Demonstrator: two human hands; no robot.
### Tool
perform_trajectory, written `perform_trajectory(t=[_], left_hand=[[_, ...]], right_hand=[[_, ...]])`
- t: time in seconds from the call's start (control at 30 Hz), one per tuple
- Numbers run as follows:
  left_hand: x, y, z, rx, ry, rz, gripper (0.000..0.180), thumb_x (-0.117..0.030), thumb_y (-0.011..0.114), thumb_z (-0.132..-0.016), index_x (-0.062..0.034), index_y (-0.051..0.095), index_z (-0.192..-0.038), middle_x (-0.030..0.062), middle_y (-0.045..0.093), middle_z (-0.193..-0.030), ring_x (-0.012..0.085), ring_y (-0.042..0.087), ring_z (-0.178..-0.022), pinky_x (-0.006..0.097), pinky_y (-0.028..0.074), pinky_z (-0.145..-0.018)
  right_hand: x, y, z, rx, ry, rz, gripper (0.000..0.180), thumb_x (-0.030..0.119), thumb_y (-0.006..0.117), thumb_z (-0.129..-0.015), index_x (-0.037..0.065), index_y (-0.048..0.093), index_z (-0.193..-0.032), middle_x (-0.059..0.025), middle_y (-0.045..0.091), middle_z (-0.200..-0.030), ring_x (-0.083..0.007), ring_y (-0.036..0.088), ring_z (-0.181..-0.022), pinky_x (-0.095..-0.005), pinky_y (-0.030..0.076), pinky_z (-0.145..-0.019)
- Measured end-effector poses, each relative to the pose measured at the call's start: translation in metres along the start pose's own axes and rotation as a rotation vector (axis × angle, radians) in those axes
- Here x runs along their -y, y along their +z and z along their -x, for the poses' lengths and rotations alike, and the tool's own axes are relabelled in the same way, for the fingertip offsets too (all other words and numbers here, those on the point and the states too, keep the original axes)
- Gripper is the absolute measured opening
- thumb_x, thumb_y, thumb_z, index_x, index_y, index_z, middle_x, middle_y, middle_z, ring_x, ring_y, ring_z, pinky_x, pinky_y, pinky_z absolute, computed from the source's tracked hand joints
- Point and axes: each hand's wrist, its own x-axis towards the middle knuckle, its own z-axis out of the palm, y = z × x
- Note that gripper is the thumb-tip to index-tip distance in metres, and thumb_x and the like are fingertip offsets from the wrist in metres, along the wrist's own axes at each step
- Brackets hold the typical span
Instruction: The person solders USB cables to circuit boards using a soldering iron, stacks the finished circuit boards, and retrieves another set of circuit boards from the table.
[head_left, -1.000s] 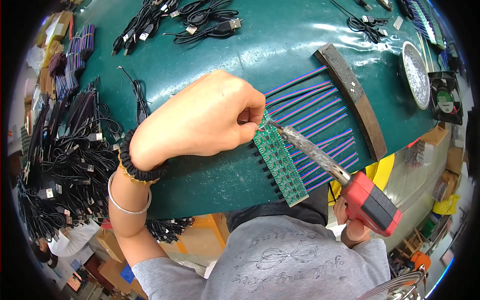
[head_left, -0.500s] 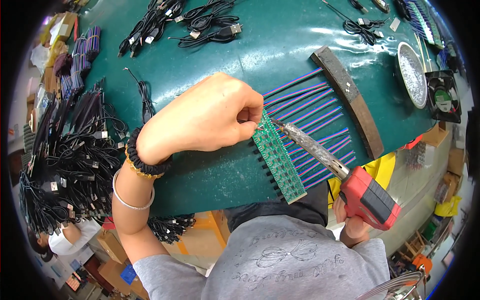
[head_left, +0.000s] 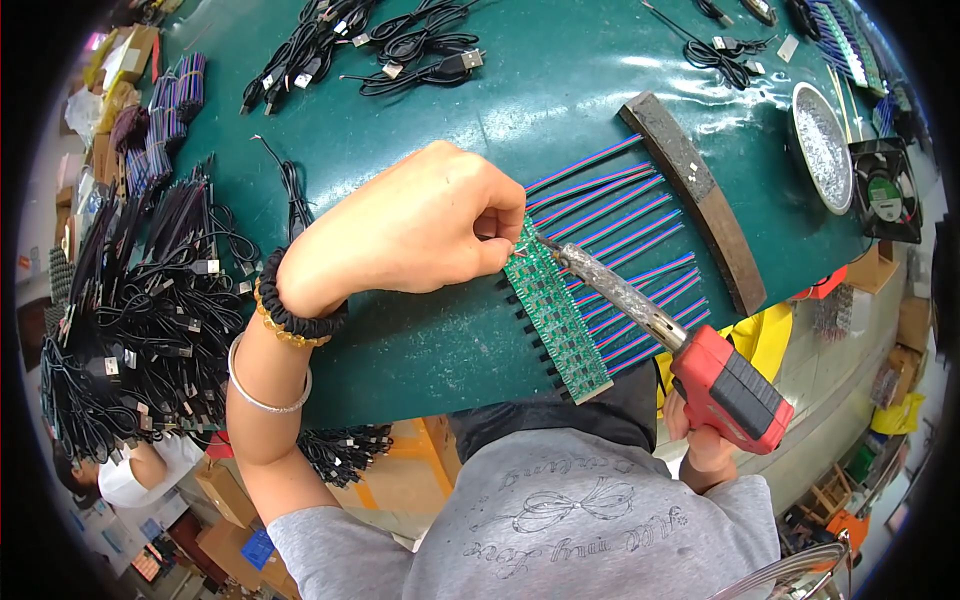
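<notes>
My left hand (head_left: 425, 225) is closed in a pinch over the upper end of a green circuit board panel (head_left: 565, 325). A thin reddish wire end (head_left: 519, 253) shows at its fingertips; the rest is hidden under the hand. My right hand (head_left: 708, 448) grips the handle of a red and black soldering iron (head_left: 735, 385). Its dark tip reaches the board close beside my left fingertips; exact contact is too small to tell. Multicoloured ribbon wires (head_left: 640, 245) run from the board's right side, and short black pieces line its left edge.
A dark curved bar (head_left: 700, 195) lies by the ribbon wire ends. Beyond it are a bowl of silvery bits (head_left: 824, 150) and a small fan (head_left: 887, 190). Black USB cables (head_left: 150, 330) pile up at the left, with more (head_left: 310, 50) at the back. The table's front edge (head_left: 400, 412) is near my body.
The soldering iron's handle and my right hand have shifted slightly up and left. My left hand keeps its pinch at almost the same spot on the board.
</notes>
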Motion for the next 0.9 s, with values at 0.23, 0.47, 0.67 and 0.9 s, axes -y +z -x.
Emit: perform_trajectory(t=[0.23, 0.47, 0.67, 0.9], left_hand=[[0.001, 0.001, 0.0, -0.002, -0.003, -0.002, 0.009, -0.005, 0.067, -0.071, 0.002, 0.061, -0.073, 0.0097, 0.057, -0.064, 0.0191, 0.053, -0.057, 0.031, 0.044, -0.053], [-0.002, 0.0, 0.001, -0.011, -0.005, -0.036, 0.008, -0.004, 0.066, -0.071, 0.0012, 0.062, -0.075, 0.0096, 0.059, -0.066, 0.019, 0.055, -0.058, 0.031, 0.045, -0.054], [-0.004, 0.003, 0.005, -0.052, -0.004, -0.039, 0.008, -0.005, 0.066, -0.072, 0.0006, 0.063, -0.076, 0.0098, 0.059, -0.067, 0.0187, 0.056, -0.058, 0.031, 0.045, -0.054], [-0.009, 0.016, 0.011, -0.194, 0.011, -0.141, 0.009, -0.007, 0.068, -0.072, -0.0018, 0.062, -0.076, 0.0093, 0.058, -0.068, 0.0226, 0.057, -0.066, 0.033, 0.046, -0.059]], right_hand=[[0.013, -0.001, -0.011, 0.117, -0.109, -0.127, 0.022, 0.026, 0.062, -0.086, 0.005, 0.063, -0.078, -0.0049, 0.061, -0.069, -0.0227, 0.059, -0.066, -0.0314, 0.044, -0.058], [0.01, 0.005, -0.003, 0.14, -0.016, -0.595, 0.027, 0.03, 0.057, -0.089, 0.004, 0.064, -0.09, -0.0085, 0.063, -0.084, -0.0299, 0.061, -0.079, -0.0377, 0.047, -0.07], [0.009, 0.002, 0.0, 0.168, -0.011, -0.774, 0.041, 0.038, 0.057, -0.09, 0.003, 0.065, -0.111, -0.0147, 0.067, -0.105, -0.0389, 0.064, -0.097, -0.0449, 0.05, -0.084], [0.004, 0.015, 0.005, -0.018, -0.05, -0.736, 0.035, 0.036, 0.059, -0.088, 0.007, 0.069, -0.104, -0.012, 0.068, -0.101, -0.0344, 0.064, -0.093, -0.0412, 0.05, -0.082]])
